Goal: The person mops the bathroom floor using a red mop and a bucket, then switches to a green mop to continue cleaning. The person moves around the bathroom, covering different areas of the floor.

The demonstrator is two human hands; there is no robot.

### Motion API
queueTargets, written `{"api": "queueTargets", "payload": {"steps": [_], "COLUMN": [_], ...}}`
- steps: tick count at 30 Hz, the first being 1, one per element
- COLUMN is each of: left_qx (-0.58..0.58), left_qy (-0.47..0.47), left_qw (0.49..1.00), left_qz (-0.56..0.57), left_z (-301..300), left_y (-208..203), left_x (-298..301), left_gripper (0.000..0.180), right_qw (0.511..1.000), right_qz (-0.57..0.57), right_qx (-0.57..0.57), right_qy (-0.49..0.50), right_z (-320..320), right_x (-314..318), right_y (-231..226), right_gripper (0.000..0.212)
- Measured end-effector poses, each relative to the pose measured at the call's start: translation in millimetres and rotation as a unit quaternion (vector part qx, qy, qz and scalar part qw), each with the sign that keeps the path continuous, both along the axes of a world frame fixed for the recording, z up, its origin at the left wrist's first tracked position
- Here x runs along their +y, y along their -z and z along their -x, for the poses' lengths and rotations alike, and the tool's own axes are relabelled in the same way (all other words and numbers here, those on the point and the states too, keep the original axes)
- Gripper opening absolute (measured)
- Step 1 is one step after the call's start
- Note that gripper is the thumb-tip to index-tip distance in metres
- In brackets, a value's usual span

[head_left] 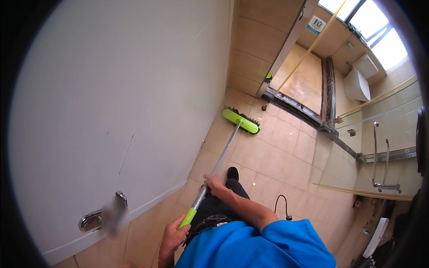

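Note:
A long-handled mop [225, 149] slants across the view, with a grey metal pole, a lime-green head and dark shaggy fringe. Its head [240, 121] rests on the tiled floor, close to the foot of the white door. My left hand [173, 233] is closed round the green grip at the near end of the pole. Farther up, my right hand [212, 182] is wrapped round the bare metal part, its fingers partly hidden behind the pole.
A white door [111, 80] with a chrome handle [91, 220] fills the left side. Glass panels with a chrome bar handle [376, 154] stand at right. Beyond a dark raised sill [295, 110] is a white toilet [356, 85]. A small doorstop [264, 107] sits on the floor.

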State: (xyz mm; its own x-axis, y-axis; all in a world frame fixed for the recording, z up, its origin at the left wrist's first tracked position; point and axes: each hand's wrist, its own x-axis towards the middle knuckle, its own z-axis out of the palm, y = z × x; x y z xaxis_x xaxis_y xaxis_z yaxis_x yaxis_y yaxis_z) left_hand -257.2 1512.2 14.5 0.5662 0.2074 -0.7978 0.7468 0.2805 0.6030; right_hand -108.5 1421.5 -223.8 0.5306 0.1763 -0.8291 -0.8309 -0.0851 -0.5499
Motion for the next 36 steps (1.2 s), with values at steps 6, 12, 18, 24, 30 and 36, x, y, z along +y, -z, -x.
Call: {"api": "queueTargets", "payload": {"steps": [6,12,18,24,30,36], "left_qx": [-0.017,0.009,0.003,0.013,-0.060,-0.078], "left_qy": [0.014,-0.019,-0.052,0.008,0.191,0.192], "left_qw": [1.000,1.000,0.998,0.994,0.901,0.857], "left_qz": [-0.019,-0.006,-0.017,-0.104,-0.386,-0.472], "left_z": [0.4,-45.2,-96.5,-110.8,-95.1,-47.1], "left_y": [12.7,16.6,33.3,38.2,28.4,33.6], "left_x": [-8.5,-19.8,-42.9,-52.2,-56.4,-51.0], "left_gripper": [0.044,0.045,0.047,0.045,0.045,0.042], "right_qw": [0.999,0.998,0.998,0.976,0.974,0.963], "right_qz": [0.029,0.036,-0.016,-0.076,-0.084,-0.056], "right_qx": [0.002,0.030,0.039,0.171,0.172,0.214], "right_qy": [-0.038,-0.052,-0.047,0.109,0.121,0.155], "right_z": [-9.6,-57.5,-118.1,-165.8,-154.2,-116.0], "right_x": [-4.3,-16.5,-34.1,-38.0,-37.0,-24.8], "right_y": [-3.2,12.3,28.5,18.6,28.8,15.4], "right_gripper": [0.027,0.027,0.023,0.023,0.013,0.011]}}
